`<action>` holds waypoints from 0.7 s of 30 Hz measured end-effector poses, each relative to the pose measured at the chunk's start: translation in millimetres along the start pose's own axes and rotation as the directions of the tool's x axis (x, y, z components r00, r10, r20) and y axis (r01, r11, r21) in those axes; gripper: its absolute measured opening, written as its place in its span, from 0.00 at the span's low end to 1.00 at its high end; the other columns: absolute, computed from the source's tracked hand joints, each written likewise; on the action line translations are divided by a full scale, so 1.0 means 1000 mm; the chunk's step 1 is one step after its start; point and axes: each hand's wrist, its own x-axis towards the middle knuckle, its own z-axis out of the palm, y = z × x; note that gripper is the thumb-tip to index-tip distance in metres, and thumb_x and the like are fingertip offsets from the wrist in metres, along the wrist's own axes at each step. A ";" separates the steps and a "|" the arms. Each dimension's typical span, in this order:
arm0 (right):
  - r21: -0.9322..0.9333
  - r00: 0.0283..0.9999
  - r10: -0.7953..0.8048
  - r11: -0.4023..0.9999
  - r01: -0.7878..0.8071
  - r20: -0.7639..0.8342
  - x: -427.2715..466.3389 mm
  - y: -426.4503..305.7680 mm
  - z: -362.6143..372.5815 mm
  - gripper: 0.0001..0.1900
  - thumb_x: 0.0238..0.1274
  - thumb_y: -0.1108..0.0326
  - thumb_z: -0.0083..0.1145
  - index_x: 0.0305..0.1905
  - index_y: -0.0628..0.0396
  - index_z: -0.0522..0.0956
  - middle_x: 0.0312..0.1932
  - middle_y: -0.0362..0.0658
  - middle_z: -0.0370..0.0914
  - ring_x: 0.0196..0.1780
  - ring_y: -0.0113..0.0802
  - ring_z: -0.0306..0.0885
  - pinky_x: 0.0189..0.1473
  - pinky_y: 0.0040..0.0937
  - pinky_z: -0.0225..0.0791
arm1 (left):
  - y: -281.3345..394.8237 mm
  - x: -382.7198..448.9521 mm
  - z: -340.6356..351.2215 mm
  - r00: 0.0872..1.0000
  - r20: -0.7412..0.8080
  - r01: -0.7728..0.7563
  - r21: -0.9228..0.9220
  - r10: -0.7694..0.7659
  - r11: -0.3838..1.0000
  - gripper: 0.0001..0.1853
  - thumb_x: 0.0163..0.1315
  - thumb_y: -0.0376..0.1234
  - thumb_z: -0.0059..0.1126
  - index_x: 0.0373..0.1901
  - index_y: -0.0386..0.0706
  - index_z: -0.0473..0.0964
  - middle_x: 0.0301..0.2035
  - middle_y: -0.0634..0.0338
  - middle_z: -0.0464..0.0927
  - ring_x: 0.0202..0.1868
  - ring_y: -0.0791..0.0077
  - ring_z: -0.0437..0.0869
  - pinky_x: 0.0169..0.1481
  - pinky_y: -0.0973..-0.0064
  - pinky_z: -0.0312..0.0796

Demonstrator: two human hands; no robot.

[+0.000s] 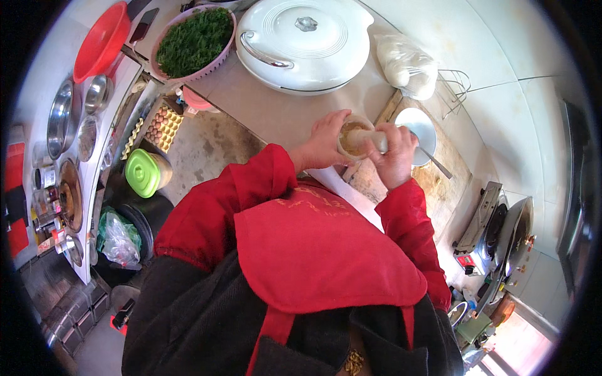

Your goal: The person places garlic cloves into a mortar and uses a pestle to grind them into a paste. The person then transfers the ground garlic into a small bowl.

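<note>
My left hand (322,141) is wrapped around the side of a small pale mortar (345,152), with its fingers spread along the rim. In my right hand (395,155) is a thick pale pestle (369,140), its lower end inside the mortar. Some yellowish-brown mash (352,129) shows in the mortar; the pestle hides part of it. Just beyond my right hand, a white bowl (425,124) sits on a wooden board (439,192). A metal spoon (435,162) leans out over the bowl's edge.
A large white lidded appliance (301,61) stands ahead on the counter. To its left is a pink basket of chopped greens (195,44). A plastic bag of white round items (407,70) lies to its right. Egg trays (164,127) and a green-lidded tub (143,174) are lower left.
</note>
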 end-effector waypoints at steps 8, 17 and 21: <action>-0.024 0.999 -0.041 0.999 0.042 0.027 -0.012 0.011 0.034 0.19 0.47 0.57 0.69 0.44 0.48 0.76 0.36 0.41 0.79 0.44 0.42 0.73 0.51 0.43 0.58 | -0.001 0.002 0.001 1.000 -0.009 -0.018 -0.019 0.018 1.000 0.59 0.35 0.46 0.79 0.69 0.40 0.52 0.62 0.46 0.62 0.67 0.50 0.61 0.70 0.56 0.51; -0.008 0.999 -0.023 1.000 0.023 -0.045 -0.015 0.003 0.037 0.17 0.47 0.58 0.69 0.42 0.48 0.76 0.36 0.41 0.79 0.45 0.43 0.73 0.51 0.43 0.59 | -0.004 0.000 0.004 0.998 -0.045 -0.050 0.002 0.050 0.999 0.61 0.33 0.44 0.80 0.70 0.40 0.52 0.62 0.44 0.62 0.66 0.48 0.62 0.70 0.56 0.53; 0.024 1.000 -0.022 0.999 0.021 0.013 -0.010 0.010 0.030 0.17 0.49 0.59 0.69 0.43 0.48 0.77 0.38 0.41 0.79 0.45 0.43 0.73 0.51 0.43 0.59 | 0.001 0.001 -0.001 1.000 0.006 -0.011 -0.001 0.011 1.000 0.59 0.35 0.45 0.79 0.69 0.40 0.52 0.63 0.46 0.62 0.67 0.51 0.61 0.71 0.56 0.50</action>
